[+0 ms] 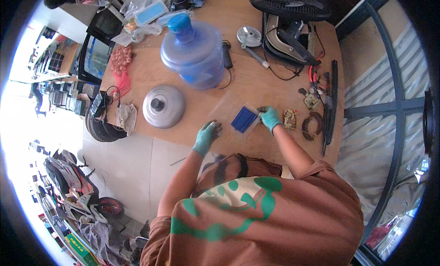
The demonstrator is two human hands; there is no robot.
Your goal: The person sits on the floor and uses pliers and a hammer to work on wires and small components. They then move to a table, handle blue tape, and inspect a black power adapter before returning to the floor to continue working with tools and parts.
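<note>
A clear plastic bag [224,107] holding dark blue strips [244,119] lies on the wooden table before me. My right hand [270,117], in a green work glove, pinches the bag's right edge. To the left of the bag is my left hand [207,136], gloved alike, with its fingers bent. Whether it grips the bag's thin film cannot be made out. Just right of my right hand lie a small brass-coloured metal part [290,119] and a pair of curved brake shoes [312,126].
A large blue water bottle [196,56] stands beyond the bag, with a domed metal lid [163,106] to its left. An electric fan [290,29], a round mirror [249,36], red-handled pliers [312,75] and long black strips [332,101] occupy the right side. A red net bag [121,65] lies left.
</note>
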